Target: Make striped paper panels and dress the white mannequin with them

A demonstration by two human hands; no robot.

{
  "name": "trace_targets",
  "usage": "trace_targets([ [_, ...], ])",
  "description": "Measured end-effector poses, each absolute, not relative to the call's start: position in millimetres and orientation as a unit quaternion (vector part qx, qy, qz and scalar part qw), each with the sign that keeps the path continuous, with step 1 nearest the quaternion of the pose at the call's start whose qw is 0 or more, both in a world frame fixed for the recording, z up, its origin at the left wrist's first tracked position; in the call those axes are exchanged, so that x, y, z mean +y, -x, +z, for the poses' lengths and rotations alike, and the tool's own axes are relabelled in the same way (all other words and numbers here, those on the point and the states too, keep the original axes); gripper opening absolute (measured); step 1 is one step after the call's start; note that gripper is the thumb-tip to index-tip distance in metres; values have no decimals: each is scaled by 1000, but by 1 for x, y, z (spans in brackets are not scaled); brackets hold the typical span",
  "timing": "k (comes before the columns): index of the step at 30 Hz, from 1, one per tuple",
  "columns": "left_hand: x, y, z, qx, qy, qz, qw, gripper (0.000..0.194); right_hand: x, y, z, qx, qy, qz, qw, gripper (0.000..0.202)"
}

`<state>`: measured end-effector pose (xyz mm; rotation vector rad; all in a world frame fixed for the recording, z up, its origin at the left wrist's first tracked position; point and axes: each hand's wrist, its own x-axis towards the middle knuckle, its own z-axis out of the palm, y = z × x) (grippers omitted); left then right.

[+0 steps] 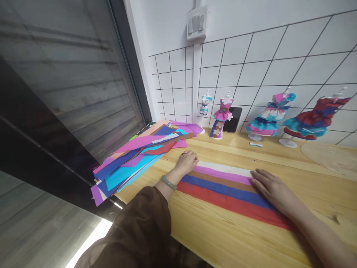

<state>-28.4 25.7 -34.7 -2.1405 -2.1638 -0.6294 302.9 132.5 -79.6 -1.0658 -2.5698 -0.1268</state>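
Several overlapping strips of thin coloured sheet lie flat across the table in front of me. From the far side they run as a white strip (pixel 223 167), a pink-purple strip (pixel 220 174), a brown strip (pixel 223 181), a blue strip (pixel 225 191) and a red strip (pixel 223 201). My left hand (pixel 187 162) rests at their left ends, fingers curled down and closed at the end of the white strip; its fingertips are partly hidden. Over the right ends, my right hand (pixel 270 186) lies flat with fingers stretched out, holding nothing.
A loose pile of coloured sheets (pixel 134 169) covers the table's left side. Along the wall stand small dress forms in a pink dress (pixel 223 111), a layered dress (pixel 267 121) and a red-blue dress (pixel 318 115). A dark phone (pixel 236 120) leans behind; a small bow (pixel 256 144) lies in front.
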Motion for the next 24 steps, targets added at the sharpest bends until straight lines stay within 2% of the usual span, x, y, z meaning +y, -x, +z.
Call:
trace_targets([
  [6,25,32,-36,-675,700,-235,-3,13,133,-305,-64,-915,363,20,174,48],
  [16,22,31,-26,-626,709,-325,12,14,134,-302,-65,-892,395,19,220,54],
  [24,22,34,-22,-603,714,-354,37,16,127,-302,-52,-804,466,200,311,55],
])
